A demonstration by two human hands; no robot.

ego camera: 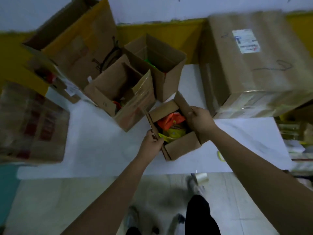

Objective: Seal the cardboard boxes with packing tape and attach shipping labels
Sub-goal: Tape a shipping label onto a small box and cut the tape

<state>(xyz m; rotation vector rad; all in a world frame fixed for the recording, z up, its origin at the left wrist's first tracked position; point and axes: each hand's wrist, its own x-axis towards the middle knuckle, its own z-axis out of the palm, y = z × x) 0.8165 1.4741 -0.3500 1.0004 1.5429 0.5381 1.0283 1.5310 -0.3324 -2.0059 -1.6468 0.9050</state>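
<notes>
Several brown cardboard boxes crowd a white counter (94,146) that runs across the middle of the frame, backed by a wall painted yellow below and white above. A large taped box bearing a white shipping label (246,41) sits at upper right; two open cartons stand at centre. A roll of clear packing tape (201,178) rests at the counter's near edge, lower right of centre. Pale floor tiles fill the bottom of the frame. The small open cardboard box (176,133), filled with orange and yellow packets, lies at centre. Both bare forearms reach up from below: the left hand (151,143) pinches its left flap, the right hand (199,119) grips its right flap.
</notes>
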